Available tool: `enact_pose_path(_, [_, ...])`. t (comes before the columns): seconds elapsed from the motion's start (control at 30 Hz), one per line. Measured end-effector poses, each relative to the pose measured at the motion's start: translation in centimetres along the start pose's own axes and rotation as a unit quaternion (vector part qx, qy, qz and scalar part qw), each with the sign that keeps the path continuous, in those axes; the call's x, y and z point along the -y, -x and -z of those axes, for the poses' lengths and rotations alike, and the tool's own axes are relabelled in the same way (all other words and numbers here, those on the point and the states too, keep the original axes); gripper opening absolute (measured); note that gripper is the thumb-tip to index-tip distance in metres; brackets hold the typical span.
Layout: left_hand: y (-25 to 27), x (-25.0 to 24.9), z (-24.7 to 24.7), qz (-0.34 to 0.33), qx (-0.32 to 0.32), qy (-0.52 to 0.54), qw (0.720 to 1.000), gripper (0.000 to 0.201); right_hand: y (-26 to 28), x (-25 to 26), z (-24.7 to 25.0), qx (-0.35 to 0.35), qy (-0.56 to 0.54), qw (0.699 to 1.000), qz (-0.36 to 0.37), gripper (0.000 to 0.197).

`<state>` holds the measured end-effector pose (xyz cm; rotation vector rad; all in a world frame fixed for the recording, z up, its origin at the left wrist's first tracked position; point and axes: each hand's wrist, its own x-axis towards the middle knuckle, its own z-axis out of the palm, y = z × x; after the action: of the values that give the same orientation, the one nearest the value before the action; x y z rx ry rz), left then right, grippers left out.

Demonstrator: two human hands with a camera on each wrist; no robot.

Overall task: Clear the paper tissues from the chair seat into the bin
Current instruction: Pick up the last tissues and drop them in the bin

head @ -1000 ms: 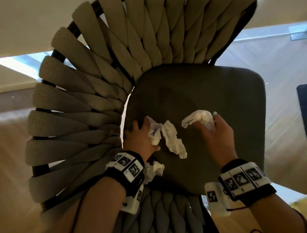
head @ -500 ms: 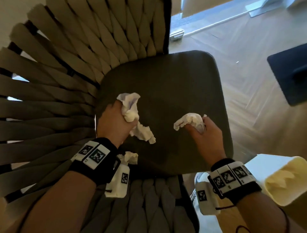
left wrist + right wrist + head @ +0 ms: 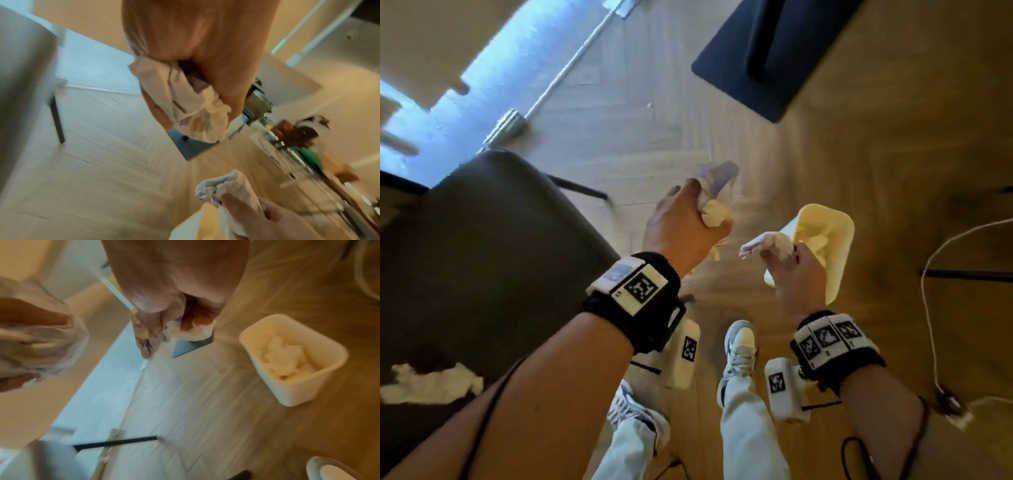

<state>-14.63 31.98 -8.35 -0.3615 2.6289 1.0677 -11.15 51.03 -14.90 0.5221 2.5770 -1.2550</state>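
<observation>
My left hand (image 3: 688,222) grips a crumpled white tissue (image 3: 714,210) in the air over the wooden floor, right of the dark chair seat (image 3: 493,246). The left wrist view shows that wad (image 3: 191,104) bunched in my fist. My right hand (image 3: 787,270) grips another tissue (image 3: 767,245) just left of the white bin (image 3: 839,240). In the right wrist view the bin (image 3: 296,381) stands on the floor to the right, with tissues inside it. One more tissue (image 3: 431,382) lies on the seat's near edge.
A dark mat (image 3: 774,58) lies on the floor further ahead. A white cable (image 3: 928,308) runs along the floor at the right. My feet in pale shoes (image 3: 739,349) stand beside the chair. A chair leg (image 3: 578,186) juts out by the seat.
Both hands have lifted their tissues off the seat and swung right, over the floor toward the bin. My view has turned away from the chair.
</observation>
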Motion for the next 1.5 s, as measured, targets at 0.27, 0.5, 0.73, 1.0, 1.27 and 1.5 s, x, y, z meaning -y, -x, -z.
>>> enact_pose_path(0.27, [-6.6, -7.9, -18.7, -0.063, 0.151, -0.048, 0.985, 0.055, -11.5, -15.5, 2.1, -0.039, -0.005, 0.988, -0.15, 0.026])
enact_pose_path(0.5, [-10.3, -8.5, -29.7, -0.049, 0.181, -0.099, 0.977, 0.048, -13.6, -23.5, 2.8, -0.002, -0.064, 0.975, -0.215, 0.049])
enact_pose_path(0.73, [-10.7, -8.2, -34.8, 0.023, 0.253, -0.17, 0.952, 0.079, -10.9, -24.5, 4.5, -0.044, -0.089, 0.975, -0.2, 0.038])
enact_pose_path(1.0, [-6.3, -5.4, -26.4, 0.032, 0.25, -0.169, 0.953, 0.041, -9.5, -16.3, 2.5, 0.046, -0.073, 0.986, -0.144, 0.008])
enact_pose_path(1.27, [2.3, -1.1, -2.9, 0.122, 0.144, 0.014, 0.982, 0.033, -1.7, 0.9, 0.0, 0.228, 0.017, 0.972, 0.048, 0.008])
enact_pose_path(1.5, [12.9, 14.7, 15.1, 0.219, 0.117, -0.068, 0.966, 0.035, 8.1, 12.4, -11.0, 0.408, 0.126, 0.881, 0.203, 0.012])
